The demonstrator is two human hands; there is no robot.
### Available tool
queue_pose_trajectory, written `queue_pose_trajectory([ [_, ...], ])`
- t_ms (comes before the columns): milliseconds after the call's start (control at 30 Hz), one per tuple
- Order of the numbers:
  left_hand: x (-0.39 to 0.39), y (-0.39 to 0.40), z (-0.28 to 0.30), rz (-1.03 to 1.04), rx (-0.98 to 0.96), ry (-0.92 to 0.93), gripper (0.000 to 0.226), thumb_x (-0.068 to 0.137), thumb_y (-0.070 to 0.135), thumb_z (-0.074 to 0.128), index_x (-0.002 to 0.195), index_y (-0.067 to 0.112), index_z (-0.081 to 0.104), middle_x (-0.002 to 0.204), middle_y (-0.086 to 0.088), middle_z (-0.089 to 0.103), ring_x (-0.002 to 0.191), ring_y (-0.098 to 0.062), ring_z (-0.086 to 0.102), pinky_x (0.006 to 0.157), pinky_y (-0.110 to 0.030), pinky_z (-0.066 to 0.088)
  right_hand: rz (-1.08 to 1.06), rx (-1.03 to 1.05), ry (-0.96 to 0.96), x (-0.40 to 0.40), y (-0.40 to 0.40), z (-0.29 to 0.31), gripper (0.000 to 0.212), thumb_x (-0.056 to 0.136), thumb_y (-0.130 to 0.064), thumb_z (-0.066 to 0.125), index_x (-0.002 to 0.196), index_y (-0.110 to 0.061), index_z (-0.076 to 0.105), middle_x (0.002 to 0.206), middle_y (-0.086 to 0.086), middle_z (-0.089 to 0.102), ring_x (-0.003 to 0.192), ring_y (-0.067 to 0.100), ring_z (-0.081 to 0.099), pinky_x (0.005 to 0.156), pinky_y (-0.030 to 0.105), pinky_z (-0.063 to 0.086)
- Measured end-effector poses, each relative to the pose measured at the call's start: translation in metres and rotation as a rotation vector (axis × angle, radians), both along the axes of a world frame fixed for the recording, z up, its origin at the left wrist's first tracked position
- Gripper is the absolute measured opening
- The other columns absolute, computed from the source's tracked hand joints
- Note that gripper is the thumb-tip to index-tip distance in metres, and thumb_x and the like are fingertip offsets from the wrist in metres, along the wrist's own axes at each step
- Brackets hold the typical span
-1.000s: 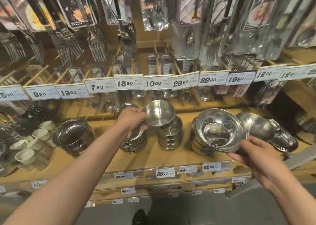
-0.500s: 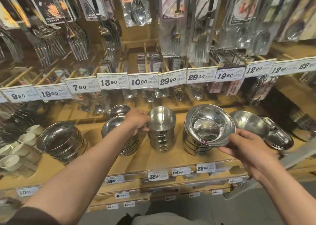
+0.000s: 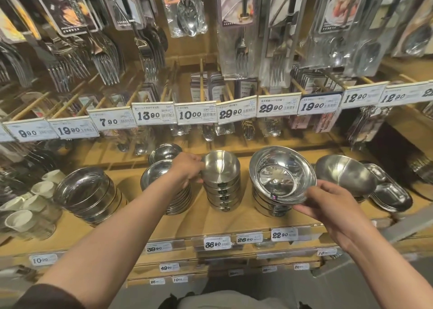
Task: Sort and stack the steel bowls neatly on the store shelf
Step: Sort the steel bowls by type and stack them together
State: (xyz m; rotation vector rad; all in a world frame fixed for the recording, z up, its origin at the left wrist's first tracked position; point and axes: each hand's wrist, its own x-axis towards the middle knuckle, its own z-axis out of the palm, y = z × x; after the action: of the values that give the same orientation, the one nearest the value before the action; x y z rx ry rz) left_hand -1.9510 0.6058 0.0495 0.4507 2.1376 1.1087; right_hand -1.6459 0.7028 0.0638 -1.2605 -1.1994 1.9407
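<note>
My left hand (image 3: 187, 169) has just set the small bowl (image 3: 220, 165) on its stack (image 3: 222, 191) and still grips it; right of the stack, my right hand (image 3: 328, 200) holds the wide bowl (image 3: 281, 172), next to place.

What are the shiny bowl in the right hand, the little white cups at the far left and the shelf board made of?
Wide shiny bowl in the right hand: polished steel, mirror reflections. Small white cups: probably glazed ceramic, smooth and opaque, though plastic is possible. Tan shelf board: looks like wood or wood-look laminate, faint grain.
</note>
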Motion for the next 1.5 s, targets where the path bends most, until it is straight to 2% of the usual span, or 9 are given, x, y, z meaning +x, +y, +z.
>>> queue_pose_trajectory([
  [300,-0.003,-0.003,-0.004,-0.022,-0.046,-0.024,0.022,0.088,-0.001,0.069,0.108,-0.007,0.067,0.104,-0.025,0.073,0.084,-0.032,0.074,0.086,-0.050,0.061,0.010,-0.021,-0.026,-0.003,0.000,0.002,0.018,0.094,0.004,0.059,0.109,0.003,0.069,0.103,0.018,0.077,0.091,0.025,0.077,0.064,0.024,0.062],
  [500,-0.004,-0.009,-0.005,-0.036,-0.023,-0.035,0.021,0.086,0.010,0.075,0.103,-0.001,0.069,0.082,-0.010,0.067,0.077,-0.023,0.062,0.094,-0.056,0.056,0.020,-0.014,-0.043,-0.007,-0.002,0.006,0.016,0.094,0.006,0.058,0.106,0.005,0.069,0.104,0.022,0.076,0.088,0.026,0.076,0.065,0.026,0.063],
  [733,-0.008,-0.028,0.006,0.000,0.021,-0.017,0.038,0.092,0.022,0.071,0.117,-0.006,0.064,0.128,-0.028,0.063,0.117,-0.040,0.063,0.101,-0.052,0.053,0.062,-0.015,-0.020,-0.021,-0.006,0.018,0.015,0.094,0.006,0.058,0.105,0.005,0.068,0.098,0.020,0.077,0.079,0.021,0.077,0.061,0.024,0.062],
  [867,-0.006,-0.055,0.025,0.053,0.094,-0.032,0.029,0.094,0.018,0.069,0.117,0.000,0.066,0.096,-0.013,0.065,0.077,-0.020,0.062,0.063,-0.030,0.060,0.129,-0.021,0.013,-0.043,-0.014,0.029,0.016,0.095,0.006,0.057,0.106,0.004,0.068,0.099,0.020,0.077,0.085,0.027,0.077,0.059,0.022,0.061],
  [967,-0.008,-0.084,0.043,0.102,0.160,-0.136,0.013,0.096,0.013,0.065,0.107,0.006,0.069,0.097,-0.012,0.068,0.077,-0.021,0.069,0.080,-0.039,0.063,0.238,-0.057,0.045,-0.066,-0.023,0.037,0.018,0.096,0.003,0.058,0.112,0.003,0.066,0.101,0.020,0.077,0.093,0.031,0.077,0.064,0.024,0.062],
  [1067,-0.017,-0.115,0.055,0.131,0.245,-0.226,0.009,0.095,0.008,0.065,0.102,0.006,0.069,0.087,-0.008,0.071,0.070,-0.011,0.072,0.063,-0.023,0.060,0.362,-0.090,0.050,-0.095,-0.034,0.041,0.021,0.094,0.003,0.061,0.115,0.007,0.064,0.100,0.023,0.077,0.092,0.032,0.077,0.065,0.026,0.063],
  [1167,-0.027,-0.142,0.060,0.152,0.274,-0.267,0.014,0.094,0.012,0.067,0.107,0.005,0.071,0.093,-0.009,0.073,0.084,-0.016,0.071,0.064,-0.022,0.060,0.454,-0.053,0.024,-0.127,-0.053,0.043,0.024,0.094,0.001,0.063,0.115,0.012,0.063,0.095,0.025,0.076,0.088,0.031,0.077,0.069,0.033,0.065],
  [1333,-0.054,-0.180,0.060,0.234,0.302,-0.264,0.015,0.097,0.020,0.066,0.107,0.009,0.070,0.101,-0.010,0.071,0.089,-0.017,0.069,0.063,-0.022,0.059,0.507,-0.061,0.021,-0.181,-0.095,0.051,0.020,0.095,0.006,0.058,0.111,0.017,0.058,0.083,0.029,0.074,0.061,0.023,0.075,0.047,0.022,0.057],
  [1500,-0.082,-0.219,0.057,0.252,0.341,-0.274,0.025,0.095,0.025,0.068,0.111,0.007,0.073,0.112,-0.018,0.075,0.090,-0.021,0.072,0.084,-0.034,0.060,0.586,-0.021,-0.030,-0.225,-0.131,0.049,0.021,0.094,0.007,0.058,0.114,0.014,0.062,0.096,0.032,0.074,0.080,0.036,0.076,0.058,0.029,0.063],
])
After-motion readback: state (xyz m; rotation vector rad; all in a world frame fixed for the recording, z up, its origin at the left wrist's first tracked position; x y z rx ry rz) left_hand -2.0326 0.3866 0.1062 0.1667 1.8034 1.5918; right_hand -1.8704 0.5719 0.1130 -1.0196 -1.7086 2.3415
